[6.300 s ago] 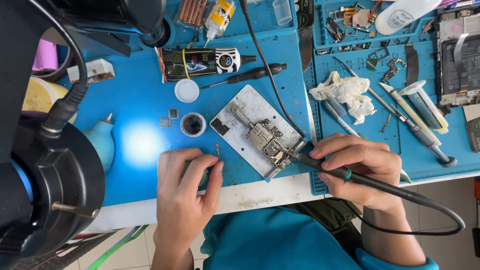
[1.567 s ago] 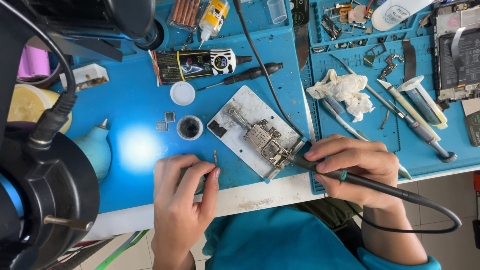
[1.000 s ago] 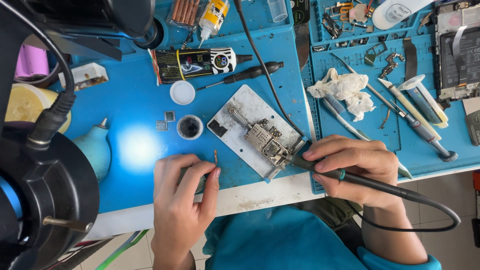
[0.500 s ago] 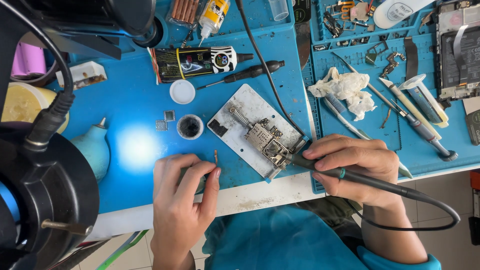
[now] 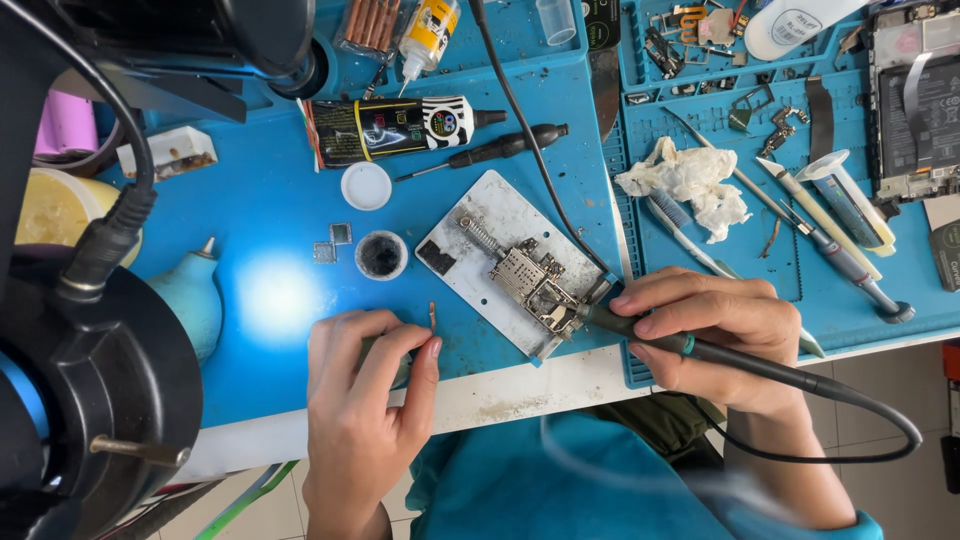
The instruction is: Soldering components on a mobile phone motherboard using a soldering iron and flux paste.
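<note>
While the right hand (image 5: 715,335) grips the iron (image 5: 700,350) like a pen, its tip meets the board (image 5: 535,285). Left hand (image 5: 365,400) pinches a thin strip (image 5: 432,315); it looks light and fragile, best held by its end

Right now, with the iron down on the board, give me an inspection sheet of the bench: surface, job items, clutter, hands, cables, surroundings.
Surface: blue silicone work mat, with a bright light spot left of centre.
Job's things: small circuit board clamped on a scuffed metal holder plate; black soldering iron with its tip at the board.
Clutter: crumpled white tissue, black glue tube, small round flux pot, white cap, teal rubber blower.
Hands: right hand grips the iron; left hand pinches a thin short strip.
Cables: black iron cord loops off the bench edge.
Surroundings: black microscope housing at left.
</note>
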